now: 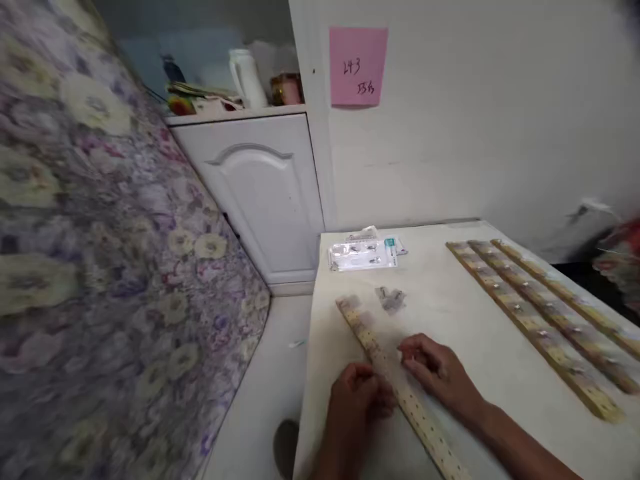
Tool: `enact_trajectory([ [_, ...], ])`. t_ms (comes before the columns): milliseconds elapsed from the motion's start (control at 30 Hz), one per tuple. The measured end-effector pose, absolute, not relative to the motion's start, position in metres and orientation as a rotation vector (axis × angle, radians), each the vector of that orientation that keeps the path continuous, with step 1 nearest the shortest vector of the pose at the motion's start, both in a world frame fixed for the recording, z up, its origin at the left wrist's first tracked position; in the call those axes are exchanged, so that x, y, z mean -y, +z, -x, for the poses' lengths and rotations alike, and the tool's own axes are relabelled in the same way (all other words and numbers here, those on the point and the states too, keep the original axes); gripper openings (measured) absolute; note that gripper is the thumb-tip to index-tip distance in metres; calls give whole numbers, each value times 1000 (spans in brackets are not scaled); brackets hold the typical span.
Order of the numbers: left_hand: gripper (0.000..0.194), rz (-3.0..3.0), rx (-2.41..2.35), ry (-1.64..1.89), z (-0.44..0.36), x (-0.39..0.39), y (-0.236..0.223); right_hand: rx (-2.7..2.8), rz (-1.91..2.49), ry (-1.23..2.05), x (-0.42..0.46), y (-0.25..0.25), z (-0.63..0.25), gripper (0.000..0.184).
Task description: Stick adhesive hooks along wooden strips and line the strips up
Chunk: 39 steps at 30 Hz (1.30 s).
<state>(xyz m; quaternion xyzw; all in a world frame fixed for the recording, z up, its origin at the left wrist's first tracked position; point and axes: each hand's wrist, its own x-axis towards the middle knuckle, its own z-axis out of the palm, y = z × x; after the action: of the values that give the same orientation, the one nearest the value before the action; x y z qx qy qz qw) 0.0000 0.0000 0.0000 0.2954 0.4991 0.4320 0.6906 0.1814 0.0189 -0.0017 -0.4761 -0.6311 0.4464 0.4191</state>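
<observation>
A long, narrow yellow strip (370, 343) with rows of dark dots lies slantwise on the white table. Small clear plastic pieces rest at its far end. My left hand (356, 403) is at the strip's left edge, fingers curled and closed, partly over it; what they hold, if anything, is hidden. Just right of the strip is my right hand (434, 368), thumb and fingertips pinched together. A tiny pale bit shows at those fingertips, too small to name. Beyond the hands lie small clear plastic packets (391, 299) with tiny metal-looking parts.
Clear blister packs (363, 255) lie at the table's (425, 257) far edge. Several similar strips (530, 320) carrying small packets lie on the right. A flowered padded panel (125, 267) leans on the left, beside a white cabinet (260, 193). A pink note (358, 67) is on the wall.
</observation>
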Motion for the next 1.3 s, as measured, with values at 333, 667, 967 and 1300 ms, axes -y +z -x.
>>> enact_trajectory([
  [333,24,-756,-1153,950,-3,-1,1,1248,1153,1579,-21,-15,-172,27],
  [667,11,-1006,-1221,995,-2,-1,-14,1222,1165,1577,-23,-15,-172,27],
  [967,11,-1150,-1295,944,1,0,-20,1248,1199,1527,-29,-31,-176,22],
  [1300,2,-1336,-1425,805,9,6,-2,1289,1296,1492,-31,-38,-175,22],
])
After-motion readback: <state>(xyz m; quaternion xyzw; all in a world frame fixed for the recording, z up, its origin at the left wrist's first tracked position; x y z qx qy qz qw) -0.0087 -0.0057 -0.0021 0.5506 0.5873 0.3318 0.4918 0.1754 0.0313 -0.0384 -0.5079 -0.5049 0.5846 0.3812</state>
